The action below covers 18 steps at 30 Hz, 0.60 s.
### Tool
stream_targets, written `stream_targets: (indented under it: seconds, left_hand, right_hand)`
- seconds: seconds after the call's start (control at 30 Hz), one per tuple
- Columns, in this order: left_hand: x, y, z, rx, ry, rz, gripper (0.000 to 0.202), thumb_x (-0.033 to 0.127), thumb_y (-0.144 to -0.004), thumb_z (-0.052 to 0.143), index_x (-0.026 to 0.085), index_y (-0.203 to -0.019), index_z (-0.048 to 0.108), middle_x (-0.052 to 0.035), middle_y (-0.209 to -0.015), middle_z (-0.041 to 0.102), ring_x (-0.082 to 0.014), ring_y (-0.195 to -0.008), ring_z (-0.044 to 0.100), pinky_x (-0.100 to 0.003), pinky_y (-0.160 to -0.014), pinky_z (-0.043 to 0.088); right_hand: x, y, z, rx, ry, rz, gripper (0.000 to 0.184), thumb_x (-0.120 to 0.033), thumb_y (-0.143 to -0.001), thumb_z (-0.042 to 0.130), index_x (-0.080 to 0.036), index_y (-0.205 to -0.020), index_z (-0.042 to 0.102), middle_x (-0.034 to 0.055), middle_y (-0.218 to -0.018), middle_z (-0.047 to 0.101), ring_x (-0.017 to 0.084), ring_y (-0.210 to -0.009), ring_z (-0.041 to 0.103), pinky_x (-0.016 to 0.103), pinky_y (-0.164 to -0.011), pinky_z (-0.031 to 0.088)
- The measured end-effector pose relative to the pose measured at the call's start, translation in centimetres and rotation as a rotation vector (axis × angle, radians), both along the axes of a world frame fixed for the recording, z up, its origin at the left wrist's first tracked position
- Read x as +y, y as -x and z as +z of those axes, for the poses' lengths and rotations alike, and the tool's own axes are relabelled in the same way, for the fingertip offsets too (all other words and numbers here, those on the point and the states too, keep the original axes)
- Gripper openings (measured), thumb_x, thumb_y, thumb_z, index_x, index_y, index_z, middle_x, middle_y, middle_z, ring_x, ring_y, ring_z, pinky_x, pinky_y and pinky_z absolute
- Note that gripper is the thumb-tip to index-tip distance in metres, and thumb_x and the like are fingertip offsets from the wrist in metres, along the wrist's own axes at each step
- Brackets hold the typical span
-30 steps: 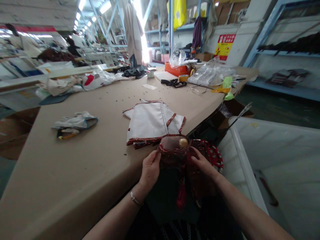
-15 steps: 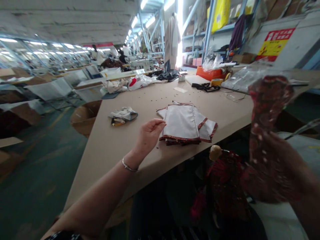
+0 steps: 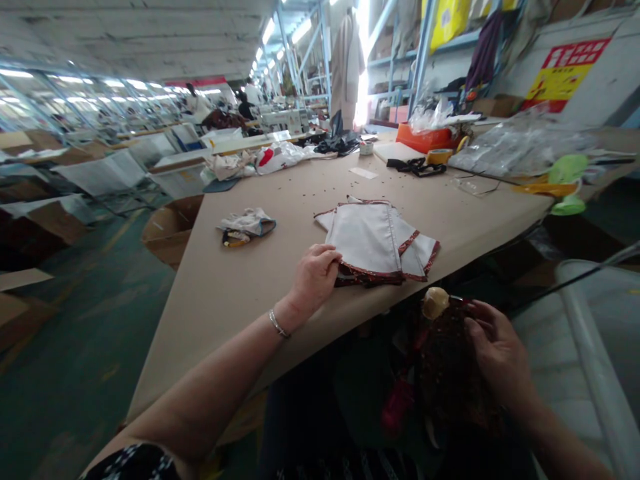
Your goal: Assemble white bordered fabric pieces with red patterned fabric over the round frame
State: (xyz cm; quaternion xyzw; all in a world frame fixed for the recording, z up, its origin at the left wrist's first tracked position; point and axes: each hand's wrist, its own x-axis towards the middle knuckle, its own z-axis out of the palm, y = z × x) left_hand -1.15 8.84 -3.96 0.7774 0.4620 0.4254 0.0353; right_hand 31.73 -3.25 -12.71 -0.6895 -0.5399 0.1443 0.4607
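A stack of white fabric pieces with dark red patterned edging lies fanned out near the table's front edge. At its left lower corner my left hand pinches the top piece, which lifts slightly there. Below the table edge on the right, my right hand is closed on a dark red patterned cloth that hangs down. A rounded beige knob-like thing sits by the cloth's upper left. The fingertips of my right hand are partly hidden by the cloth and shadow.
Crumpled gloves lie on the table to the left. At the back stand an orange bin, a roll of yellow tape and black straps. Clear plastic bags and a green fan-like thing are at right.
My right hand has come down and left with the red patterned cloth, from raised at the right to below the table edge. My left hand has moved slightly right and down onto the stack's corner.
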Motion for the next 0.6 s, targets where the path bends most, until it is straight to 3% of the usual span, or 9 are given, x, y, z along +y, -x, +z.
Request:
stream_targets:
  seconds: [0.1, 0.2, 0.3, 0.4, 0.5, 0.6]
  left_hand:
    - [0.0, -0.9, 1.3, 0.023, -0.098, 0.004, 0.018, 0.011, -0.080, 0.051, 0.019, -0.081, 0.068, -0.0061, -0.092, 0.069, -0.0184, -0.090, 0.062, -0.035, -0.088, 0.049]
    - [-0.8, -2.4, 3.3, 0.011, -0.167, -0.017, 0.015, 0.009, -0.077, 0.053, 0.018, -0.076, 0.065, -0.0046, -0.084, 0.068, -0.0178, -0.083, 0.061, -0.034, -0.082, 0.051]
    - [-2.1, -3.2, 5.1, 0.025, -0.222, -0.077, 0.014, 0.008, -0.076, 0.053, 0.018, -0.072, 0.062, -0.0041, -0.079, 0.066, -0.0171, -0.080, 0.060, -0.033, -0.080, 0.051]
    - [-3.8, -2.6, 6.0, 0.023, -0.247, -0.094, 0.014, 0.007, -0.076, 0.052, 0.018, -0.074, 0.060, -0.0038, -0.080, 0.065, -0.0167, -0.082, 0.060, -0.034, -0.082, 0.050]
    - [-5.7, -1.5, 5.2, -0.020, -0.184, -0.020, 0.014, 0.007, -0.072, 0.055, 0.018, -0.078, 0.061, -0.0041, -0.086, 0.063, -0.0163, -0.081, 0.059, -0.031, -0.076, 0.050]
    - [-7.8, -1.6, 3.0, -0.153, 0.056, 0.048, 0.008, 0.011, -0.070, 0.059, 0.018, -0.074, 0.059, 0.0002, -0.073, 0.057, -0.0126, -0.066, 0.054, -0.025, -0.061, 0.046]
  right_hand:
    - [1.3, 6.1, 8.1, -0.220, -0.345, 0.340, 0.023, -0.033, -0.089, 0.051, -0.023, -0.109, 0.058, 0.0097, -0.110, 0.061, 0.024, -0.106, 0.057, 0.041, -0.095, 0.045]
    - [4.3, 11.1, 12.4, -0.426, -0.373, 0.563, 0.033, -0.031, -0.090, 0.051, -0.019, -0.121, 0.053, 0.0114, -0.115, 0.059, 0.025, -0.109, 0.053, 0.041, -0.095, 0.046]
    - [7.8, 13.2, 13.4, -0.587, -0.218, 0.495, 0.039, -0.027, -0.088, 0.052, -0.015, -0.126, 0.052, 0.0137, -0.118, 0.057, 0.028, -0.109, 0.052, 0.042, -0.093, 0.046]
    - [9.2, 12.3, 13.4, -0.750, -0.017, 0.412, 0.038, -0.014, -0.085, 0.049, -0.014, -0.122, 0.056, 0.0154, -0.113, 0.060, 0.027, -0.102, 0.057, 0.039, -0.086, 0.047]
    - [7.3, 10.0, 13.7, -0.736, 0.083, 0.364, 0.042, -0.010, -0.081, 0.048, -0.012, -0.122, 0.055, 0.0161, -0.113, 0.063, 0.027, -0.097, 0.062, 0.037, -0.083, 0.049]
    - [3.7, 8.1, 13.3, -0.585, -0.003, 0.342, 0.046, -0.009, -0.076, 0.049, -0.014, -0.121, 0.054, 0.0128, -0.113, 0.065, 0.026, -0.099, 0.063, 0.036, -0.085, 0.048]
